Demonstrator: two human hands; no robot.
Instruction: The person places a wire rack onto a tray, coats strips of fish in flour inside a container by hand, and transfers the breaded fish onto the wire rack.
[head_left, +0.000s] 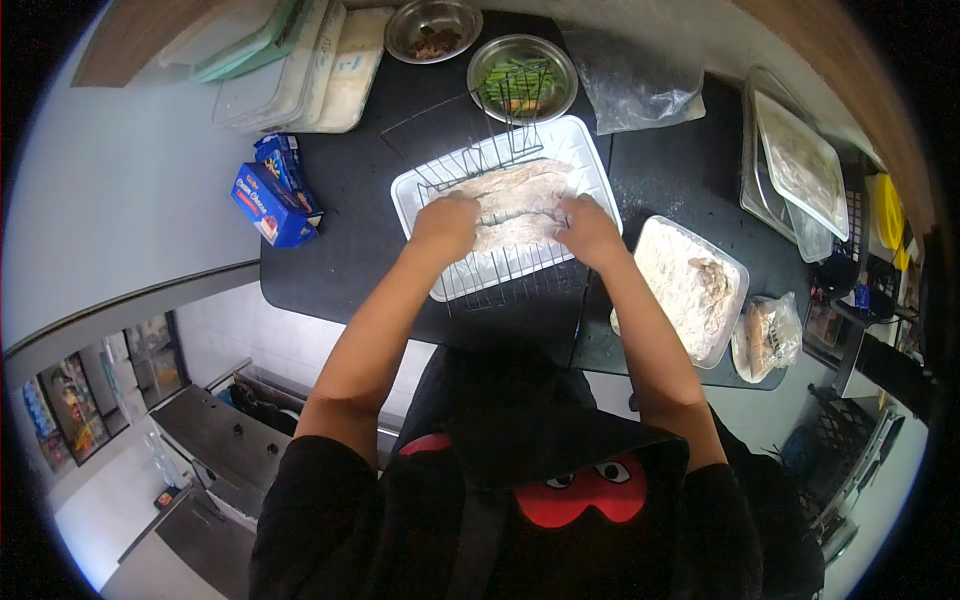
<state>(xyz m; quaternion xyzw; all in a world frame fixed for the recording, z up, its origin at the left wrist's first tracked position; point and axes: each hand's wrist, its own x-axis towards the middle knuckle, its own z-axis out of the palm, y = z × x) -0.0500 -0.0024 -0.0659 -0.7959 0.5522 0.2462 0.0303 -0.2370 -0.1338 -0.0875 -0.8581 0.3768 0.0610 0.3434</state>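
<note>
Two long, pale pieces of food dusted in flour lie side by side on a black wire rack, which rests over a white tray. Whether they are meat or fish, I cannot tell. My left hand is closed at the left end of the nearer floured piece, and my right hand pinches its right end. The farther floured piece lies just beyond my fingers. My fingertips are partly hidden by the hands and the food.
A tub of flour stands to the right, with a plastic-bagged item beside it. Behind the tray are a metal bowl of green vegetables and another bowl of brown pieces. Blue cream cheese boxes sit on the left.
</note>
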